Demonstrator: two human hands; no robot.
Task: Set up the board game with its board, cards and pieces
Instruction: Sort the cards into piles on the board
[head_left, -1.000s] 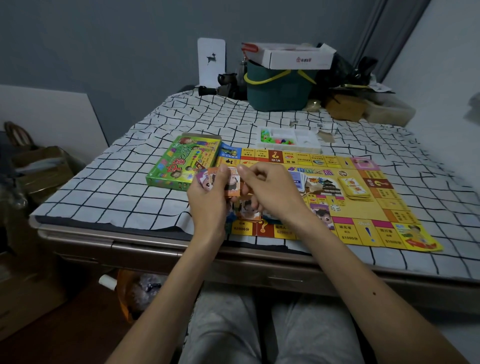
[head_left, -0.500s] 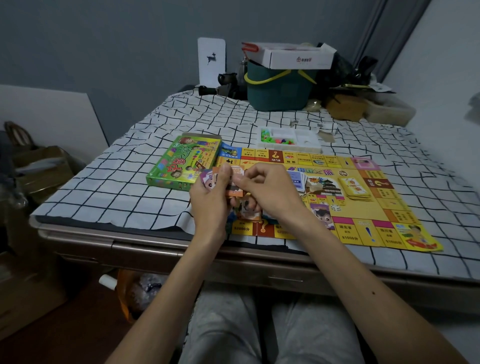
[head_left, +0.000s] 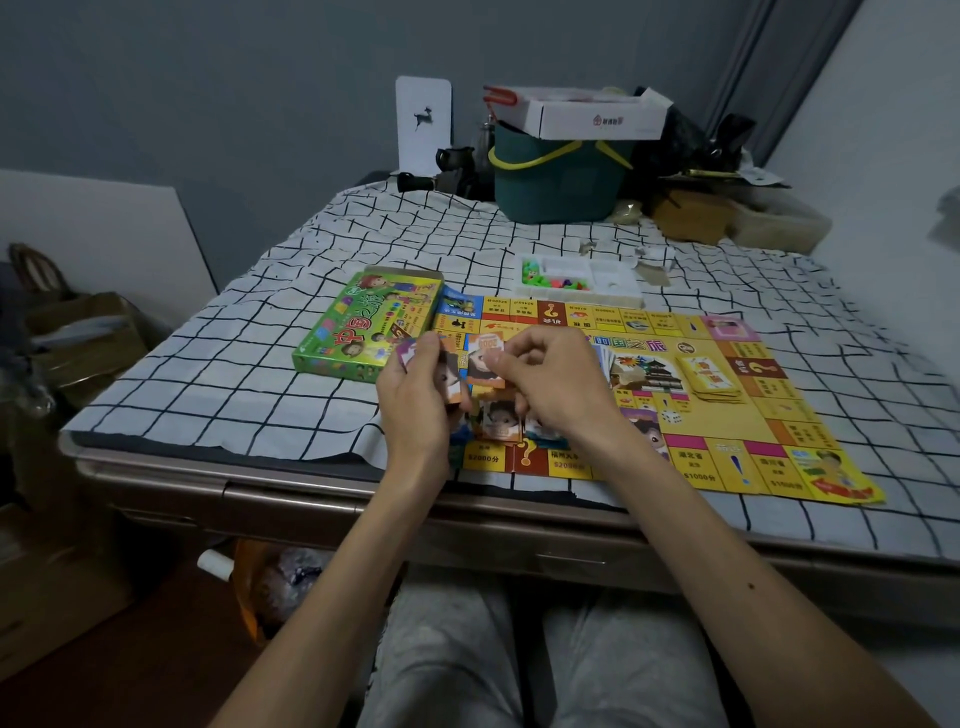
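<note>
A yellow paper game board (head_left: 779, 431) lies flat on the checked tablecloth. My left hand (head_left: 415, 400) grips a small stack of game notes (head_left: 447, 374) above the board's near left corner. My right hand (head_left: 550, 384) pinches one orange note (head_left: 485, 361) at the top of that stack. More notes (head_left: 501, 421) lie on the board under my hands. A yellow card pile (head_left: 711, 379) and a white die (head_left: 671, 417) rest on the board. The green game box (head_left: 363, 332) sits left of the board. A white tray of coloured pieces (head_left: 576, 280) stands behind it.
The table's front edge (head_left: 260, 488) runs just below my wrists. A dark green basket (head_left: 556, 182) with a white carton (head_left: 587, 111) on top stands at the back. Brown boxes (head_left: 691, 215) sit back right, cardboard boxes (head_left: 88, 338) on the floor at left.
My right hand has drawn an orange note up from the stack in my left hand. Both hands stayed over the board's near left corner.
</note>
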